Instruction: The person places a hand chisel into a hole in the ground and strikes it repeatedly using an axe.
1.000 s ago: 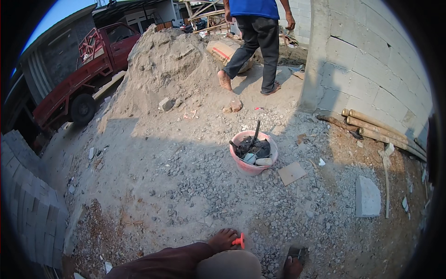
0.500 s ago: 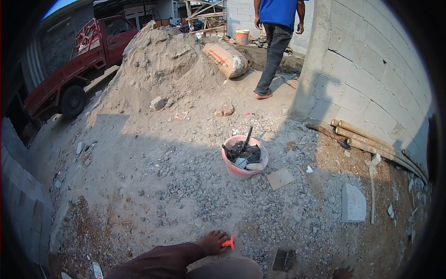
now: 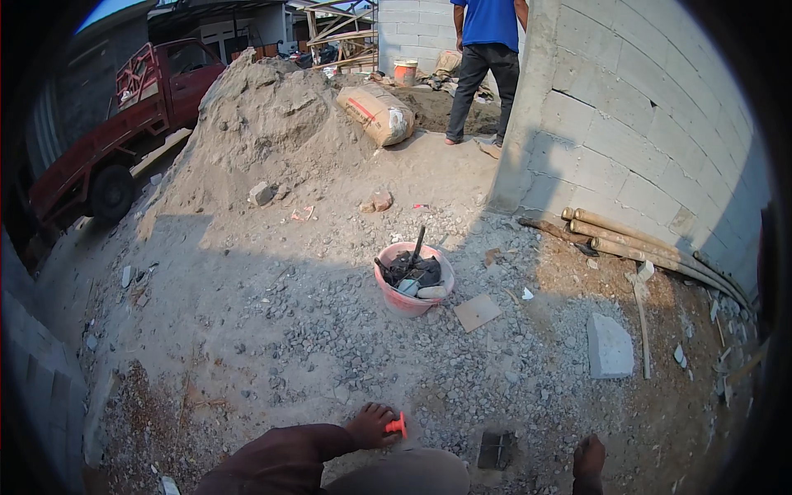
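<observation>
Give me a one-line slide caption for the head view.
Left hand holding an orange-red object over gravelly ground, with a pink bucket ahead and a sand heap beyond.

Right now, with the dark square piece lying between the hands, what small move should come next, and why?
Probably move the right hand left to the dark square piece: neither hand touches it, and the left hand seems occupied with the orange object.

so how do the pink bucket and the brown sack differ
The bucket is pink and round, the sack brown with a red stripe. The bucket stands upright, holding odds and ends; the sack lies by the sand pile. Both are outdoors.
</observation>
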{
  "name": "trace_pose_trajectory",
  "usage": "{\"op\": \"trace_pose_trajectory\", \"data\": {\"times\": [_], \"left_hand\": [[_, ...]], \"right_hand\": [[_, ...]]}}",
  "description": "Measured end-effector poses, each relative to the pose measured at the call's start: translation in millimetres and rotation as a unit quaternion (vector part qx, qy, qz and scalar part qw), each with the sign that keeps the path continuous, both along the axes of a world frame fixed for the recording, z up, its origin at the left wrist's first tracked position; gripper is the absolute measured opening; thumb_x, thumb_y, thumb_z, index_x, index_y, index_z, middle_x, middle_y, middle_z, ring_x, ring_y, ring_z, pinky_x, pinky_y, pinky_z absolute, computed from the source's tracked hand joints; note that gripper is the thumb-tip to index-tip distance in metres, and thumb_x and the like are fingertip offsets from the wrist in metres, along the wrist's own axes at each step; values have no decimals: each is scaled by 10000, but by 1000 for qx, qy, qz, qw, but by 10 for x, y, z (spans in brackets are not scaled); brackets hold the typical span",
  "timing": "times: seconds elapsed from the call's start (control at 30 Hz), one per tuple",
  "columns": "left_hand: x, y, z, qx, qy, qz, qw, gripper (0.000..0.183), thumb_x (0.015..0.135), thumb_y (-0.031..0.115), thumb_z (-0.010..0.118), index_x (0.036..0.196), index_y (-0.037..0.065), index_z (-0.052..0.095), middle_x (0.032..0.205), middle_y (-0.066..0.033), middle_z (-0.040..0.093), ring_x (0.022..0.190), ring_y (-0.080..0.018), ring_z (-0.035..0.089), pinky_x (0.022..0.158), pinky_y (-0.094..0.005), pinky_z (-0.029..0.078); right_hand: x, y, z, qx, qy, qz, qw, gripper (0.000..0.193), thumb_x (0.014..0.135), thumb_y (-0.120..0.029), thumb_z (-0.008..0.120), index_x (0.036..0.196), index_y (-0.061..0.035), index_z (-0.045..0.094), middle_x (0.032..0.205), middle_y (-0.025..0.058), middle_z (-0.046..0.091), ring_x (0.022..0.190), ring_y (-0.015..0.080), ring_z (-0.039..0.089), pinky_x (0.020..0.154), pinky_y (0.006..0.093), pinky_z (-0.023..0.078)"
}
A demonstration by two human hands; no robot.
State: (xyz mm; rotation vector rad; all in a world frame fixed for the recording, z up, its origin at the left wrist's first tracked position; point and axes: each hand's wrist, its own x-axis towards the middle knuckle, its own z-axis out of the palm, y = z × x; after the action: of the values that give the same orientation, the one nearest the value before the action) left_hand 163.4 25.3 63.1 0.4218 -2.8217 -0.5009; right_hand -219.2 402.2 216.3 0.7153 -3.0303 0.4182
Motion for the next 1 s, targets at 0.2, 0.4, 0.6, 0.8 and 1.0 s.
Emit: {"op": "trace_pose_trajectory", "data": {"times": [0.2, 0.4, 0.6, 0.8, 1.0], "left_hand": [[-229, 73, 94, -113, 13, 14, 993, 583, 814, 522, 622, 1141, 49, 525, 1133, -148, 530, 1112, -355, 488, 1046, -521, 302], [-1607, 251, 1275, 19, 91, -64, 994, 440, 789, 348, 705, 1095, 80, 539, 1130, -138, 544, 1105, -331, 525, 976, -474, 381], [-3073, 1176, 2048, 121, -78, -342, 929, 310, 820, 284, 597, 679, 9, 624, 663, -173, 629, 643, -338, 623, 653, -427, 498], [-3664, 2222, 1899, 229, 88, -226, 943, 298, 858, 293, 557, 797, 32, 688, 742, -183, 671, 704, -329, 661, 669, -414, 510], [-3510, 2396, 1633, 59, 21, -178, 982, 263, 835, 321, 605, 964, 108, 690, 822, -133, 682, 790, -319, 682, 723, -427, 528]], "right_hand": [[-160, -398, -18, -160, -92, 56, 981, 127, 757, 6, 616, 880, 16, 589, 771, 121, 644, 736, 228, 638, 690, 348, 508], [132, -626, 191, -315, -97, 121, 936, 202, 803, -35, 637, 990, 32, 603, 895, 91, 641, 808, 181, 629, 723, 317, 517], [308, -522, 623, -549, -346, 3, 760, 530, 898, -356, 613, 1262, 4, 478, 1125, 116, 566, 1014, 245, 577, 856, 371, 481], [66, -200, 756, -741, -347, -79, 569, 733, 933, -575, 459, 1380, -4, 351, 1365, 177, 409, 1257, 310, 428, 1018, 411, 383], [200, -243, 556, -703, -305, -83, 637, 742, 940, -572, 452, 1401, -2, 339, 1404, 203, 379, 1279, 336, 421, 1052, 419, 354]]}}
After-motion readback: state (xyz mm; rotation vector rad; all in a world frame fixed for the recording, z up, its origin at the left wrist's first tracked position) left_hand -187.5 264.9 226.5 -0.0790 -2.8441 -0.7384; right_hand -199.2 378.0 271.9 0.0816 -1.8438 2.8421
